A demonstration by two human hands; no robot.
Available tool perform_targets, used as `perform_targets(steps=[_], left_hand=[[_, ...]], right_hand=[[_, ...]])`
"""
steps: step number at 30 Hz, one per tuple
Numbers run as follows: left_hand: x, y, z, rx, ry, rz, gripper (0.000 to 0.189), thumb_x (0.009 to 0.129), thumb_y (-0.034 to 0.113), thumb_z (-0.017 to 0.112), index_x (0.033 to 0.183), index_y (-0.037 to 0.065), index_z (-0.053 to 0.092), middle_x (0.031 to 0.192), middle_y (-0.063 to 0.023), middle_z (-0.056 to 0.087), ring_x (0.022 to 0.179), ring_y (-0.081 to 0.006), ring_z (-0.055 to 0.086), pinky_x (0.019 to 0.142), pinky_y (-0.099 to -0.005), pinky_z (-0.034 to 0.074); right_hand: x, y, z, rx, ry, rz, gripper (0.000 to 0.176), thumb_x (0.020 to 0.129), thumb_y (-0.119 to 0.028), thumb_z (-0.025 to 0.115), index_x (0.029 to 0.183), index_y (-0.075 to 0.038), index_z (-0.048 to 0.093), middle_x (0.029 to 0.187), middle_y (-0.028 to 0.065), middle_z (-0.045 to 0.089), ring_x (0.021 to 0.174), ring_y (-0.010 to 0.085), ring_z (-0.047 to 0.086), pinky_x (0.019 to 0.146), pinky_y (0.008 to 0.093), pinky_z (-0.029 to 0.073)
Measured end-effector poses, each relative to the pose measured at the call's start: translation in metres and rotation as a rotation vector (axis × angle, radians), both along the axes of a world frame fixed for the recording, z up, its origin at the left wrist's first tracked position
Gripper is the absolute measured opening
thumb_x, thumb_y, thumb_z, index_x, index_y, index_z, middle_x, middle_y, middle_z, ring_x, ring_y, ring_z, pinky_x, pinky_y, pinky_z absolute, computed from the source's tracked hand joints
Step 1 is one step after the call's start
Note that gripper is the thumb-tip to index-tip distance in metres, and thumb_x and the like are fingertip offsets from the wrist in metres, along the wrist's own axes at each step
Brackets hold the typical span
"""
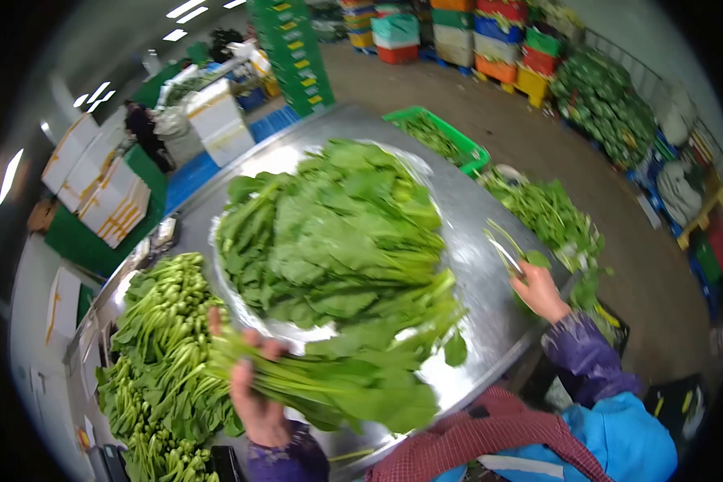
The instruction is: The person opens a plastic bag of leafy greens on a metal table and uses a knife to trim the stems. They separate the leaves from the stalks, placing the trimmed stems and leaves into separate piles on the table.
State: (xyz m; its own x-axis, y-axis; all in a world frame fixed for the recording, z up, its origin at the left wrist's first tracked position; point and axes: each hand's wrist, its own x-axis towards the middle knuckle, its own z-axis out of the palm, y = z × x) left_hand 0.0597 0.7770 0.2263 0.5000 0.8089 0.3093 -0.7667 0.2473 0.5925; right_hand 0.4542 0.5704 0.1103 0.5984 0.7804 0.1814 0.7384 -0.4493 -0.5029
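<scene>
No legible lettering or numbers.

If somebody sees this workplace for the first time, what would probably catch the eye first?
Probably the large heap of leafy greens would draw the eye first, spread over the middle of the metal table. On its near side, the left hand's grip holds a bunch of greens. Beyond the table, the tall green stack also stands out.
</scene>
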Motion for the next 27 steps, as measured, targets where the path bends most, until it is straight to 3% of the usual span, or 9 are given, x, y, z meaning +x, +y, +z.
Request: perform_targets(steps=[3, 5, 6, 9, 12, 16, 20, 23, 27], left_hand=[[-0.035, 0.024, -0.003, -0.159, -0.26, -0.106, 0.072, 0.079, 0.001, 0.063, 0.14, 0.01, 0.026, 0.092, -0.0038, 0.054, 0.084, -0.0142, 0.054, 0.078, -0.0354, 0.054], [-0.038, 0.021, 0.019, -0.089, -0.405, 0.077, 0.064, 0.079, 0.001, 0.062, 0.135, 0.006, 0.032, 0.087, -0.0021, 0.053, 0.082, -0.0136, 0.051, 0.078, -0.032, 0.052], [-0.045, 0.022, 0.016, -0.08, -0.25, 0.142, 0.058, 0.08, 0.001, 0.06, 0.132, 0.003, 0.036, 0.085, -0.0015, 0.051, 0.079, -0.0135, 0.049, 0.08, -0.03, 0.047], [-0.05, 0.021, 0.001, 0.273, 0.779, 0.275, 0.05, 0.077, 0.007, 0.063, 0.123, 0.004, 0.043, 0.091, -0.0019, 0.053, 0.081, -0.0134, 0.05, 0.082, -0.0309, 0.042], [-0.043, 0.005, 0.011, 0.234, 0.802, 0.31, 0.046, 0.076, 0.012, 0.066, 0.116, 0.006, 0.047, 0.092, -0.0004, 0.056, 0.082, -0.0133, 0.053, 0.082, -0.0308, 0.043], [-0.01, -0.022, 0.009, 0.232, 0.819, 0.146, 0.034, 0.069, -0.004, 0.066, 0.099, 0.004, 0.052, 0.09, -0.0072, 0.058, 0.082, -0.0151, 0.057, 0.076, -0.0279, 0.049], [0.007, -0.045, -0.004, 0.302, 0.919, 0.004, 0.031, 0.068, -0.006, 0.064, 0.097, 0.001, 0.052, 0.095, -0.0128, 0.061, 0.084, -0.0154, 0.059, 0.077, -0.0265, 0.048], [0.018, -0.06, -0.019, 0.273, 0.978, -0.072, 0.032, 0.07, -0.004, 0.066, 0.098, 0.001, 0.053, 0.089, -0.0089, 0.062, 0.081, -0.0143, 0.06, 0.075, -0.0267, 0.049], [0.039, -0.08, -0.037, 0.404, 1.196, -0.17, 0.036, 0.069, 0.002, 0.071, 0.103, 0.004, 0.058, 0.086, -0.0037, 0.063, 0.078, -0.0111, 0.059, 0.071, -0.0248, 0.049]], right_hand=[[-0.015, 0.004, -0.003, 0.11, 0.114, 0.109, 0.021, 0.081, -0.019, 0.057, 0.092, -0.003, 0.061, 0.076, 0.019, 0.062, 0.072, 0.0378, 0.06, 0.064, 0.0424, 0.046], [-0.022, 0.008, -0.006, 0.145, 0.263, 0.102, 0.019, 0.081, -0.019, 0.059, 0.09, -0.003, 0.062, 0.077, 0.0173, 0.063, 0.072, 0.0339, 0.062, 0.064, 0.0402, 0.047], [-0.026, 0.008, -0.011, 0.132, 0.273, 0.088, 0.019, 0.081, -0.019, 0.059, 0.09, -0.003, 0.062, 0.077, 0.0173, 0.063, 0.072, 0.0339, 0.062, 0.064, 0.0402, 0.047], [-0.031, 0.025, -0.025, 0.163, 0.334, 0.198, 0.016, 0.08, -0.016, 0.06, 0.089, -0.003, 0.063, 0.079, 0.0152, 0.064, 0.073, 0.0297, 0.063, 0.064, 0.0375, 0.047], [-0.041, 0.042, -0.042, 0.153, 0.232, 0.343, 0.013, 0.078, -0.012, 0.06, 0.087, -0.003, 0.064, 0.078, 0.0127, 0.064, 0.076, 0.0283, 0.063, 0.065, 0.0368, 0.047], [-0.045, 0.059, -0.055, -0.137, 0.02, 0.457, 0.025, 0.076, -0.008, 0.058, 0.101, -0.007, 0.061, 0.109, 0.0097, 0.056, 0.085, 0.0312, 0.061, 0.074, 0.0401, 0.049], [-0.042, 0.052, -0.059, -0.043, 0.105, 0.425, 0.029, 0.075, -0.009, 0.06, 0.103, -0.007, 0.061, 0.11, 0.0105, 0.055, 0.089, 0.0318, 0.06, 0.075, 0.0411, 0.048], [-0.042, 0.04, -0.059, 0.042, 0.135, 0.318, 0.03, 0.074, -0.01, 0.061, 0.104, -0.007, 0.061, 0.108, 0.0113, 0.056, 0.091, 0.032, 0.059, 0.075, 0.0415, 0.048], [-0.048, 0.032, -0.069, -0.127, 0.109, 0.346, 0.026, 0.075, -0.013, 0.063, 0.099, -0.006, 0.063, 0.1, 0.0124, 0.06, 0.088, 0.0315, 0.059, 0.074, 0.0397, 0.048]])
